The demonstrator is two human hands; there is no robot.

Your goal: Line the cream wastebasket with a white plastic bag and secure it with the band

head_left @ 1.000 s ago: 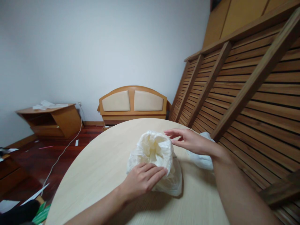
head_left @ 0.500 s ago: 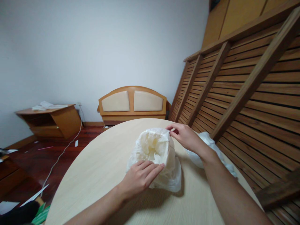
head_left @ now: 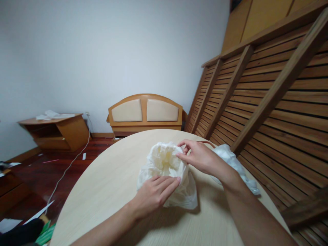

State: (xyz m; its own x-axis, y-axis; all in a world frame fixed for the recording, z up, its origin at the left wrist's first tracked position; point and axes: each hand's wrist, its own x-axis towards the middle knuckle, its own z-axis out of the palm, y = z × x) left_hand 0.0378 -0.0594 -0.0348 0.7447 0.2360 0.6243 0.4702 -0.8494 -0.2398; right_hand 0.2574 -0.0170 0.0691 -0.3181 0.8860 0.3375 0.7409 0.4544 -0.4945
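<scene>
White bag point(head_left: 164, 160) on desk point(head_left: 115, 171), lower centre of frame, mouth up, no clear long axis. Left hand point(head_left: 156, 194) over near rim; its hold hidden, cannot tell. Right hand point(head_left: 198, 155): grip pinched on right rim, bag to its left. Both touching. Since half a second ago: right thumb lower, further left.

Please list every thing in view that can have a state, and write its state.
White bag: mouth open, standing on the table
Left hand: laid over the bag's near rim
Right hand: fingers curled at the bag's right rim
Second bag: crumpled, lying on the table
Slatted frame: leaning, tilted
Headboard: upright
Cable: trailing loosely across the floor
</scene>
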